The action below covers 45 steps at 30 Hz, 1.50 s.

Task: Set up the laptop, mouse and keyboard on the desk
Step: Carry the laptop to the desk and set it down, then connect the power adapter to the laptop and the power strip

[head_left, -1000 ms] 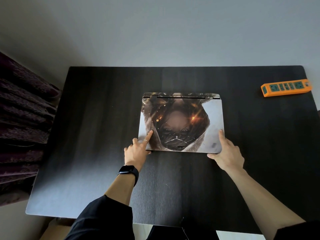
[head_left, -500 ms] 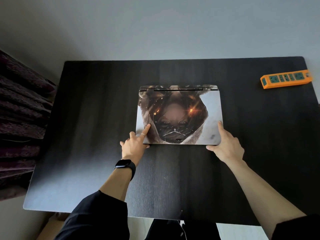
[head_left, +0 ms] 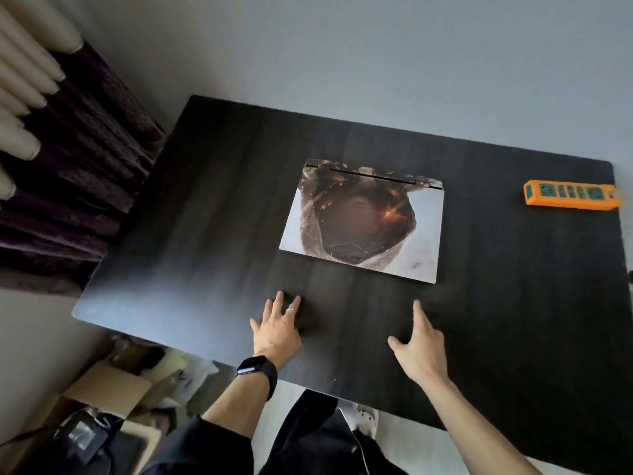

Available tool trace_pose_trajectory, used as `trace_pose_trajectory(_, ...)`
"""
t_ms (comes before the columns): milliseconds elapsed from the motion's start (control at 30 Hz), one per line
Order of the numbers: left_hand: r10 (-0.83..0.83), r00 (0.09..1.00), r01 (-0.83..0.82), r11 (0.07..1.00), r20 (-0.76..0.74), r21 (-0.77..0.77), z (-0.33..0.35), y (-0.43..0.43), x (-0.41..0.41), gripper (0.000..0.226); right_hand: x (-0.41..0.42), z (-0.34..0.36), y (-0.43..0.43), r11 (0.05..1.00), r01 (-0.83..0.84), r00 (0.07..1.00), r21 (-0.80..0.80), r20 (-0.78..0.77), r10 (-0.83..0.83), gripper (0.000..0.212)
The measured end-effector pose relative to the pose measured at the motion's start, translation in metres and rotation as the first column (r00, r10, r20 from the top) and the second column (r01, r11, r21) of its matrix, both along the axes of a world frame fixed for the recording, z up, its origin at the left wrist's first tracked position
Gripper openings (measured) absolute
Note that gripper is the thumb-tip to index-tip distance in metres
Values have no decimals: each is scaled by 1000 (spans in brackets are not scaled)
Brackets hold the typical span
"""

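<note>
Laptop placed, lid shut; mouse and keyboard not in view.
You are hovering your left hand (head_left: 277, 332) and right hand (head_left: 419, 351), both spread and empty, nearer you than the laptop (head_left: 363, 222) lying mid-table (head_left: 205, 217).

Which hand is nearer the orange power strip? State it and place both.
Right. The right hand is below-left of the orange power strip, over the desk; the left hand lies farther left, beyond the laptop.

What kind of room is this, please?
Probably a home room used as a workspace: a dark desk against a plain wall, a closed laptop, an orange power strip, dark curtains beside it, and cardboard boxes on the floor.
</note>
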<state>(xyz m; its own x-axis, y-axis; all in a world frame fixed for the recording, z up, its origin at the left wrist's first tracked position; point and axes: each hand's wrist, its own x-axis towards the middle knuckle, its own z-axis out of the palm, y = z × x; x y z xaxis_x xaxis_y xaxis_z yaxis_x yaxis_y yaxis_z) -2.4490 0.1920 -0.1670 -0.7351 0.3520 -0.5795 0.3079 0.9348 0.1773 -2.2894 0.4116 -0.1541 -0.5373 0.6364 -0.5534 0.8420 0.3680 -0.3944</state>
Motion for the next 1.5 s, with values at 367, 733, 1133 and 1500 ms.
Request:
trace_pose_trajectory(367,402,889,-449,860,221,241,29,-82,152,43,54,38,-116,777,-578,814,-249,-107,571,52)
trace_pose_trajectory(733,886,441,-828,338,146,448,90,-275,251,26,32,101,-295,363,-896,434,-255,-326,840,21)
trace_pose_trajectory(1133,988,87,-892,19,131,452,91,-492,340,20,52,88,-496,208,-917,309,-339,-275,910,12)
trace_pose_trajectory(1500,979,81,-923,3,187,385,60,-585,295,21,13,51,-585,234,-873,328,-427,-160,931,18)
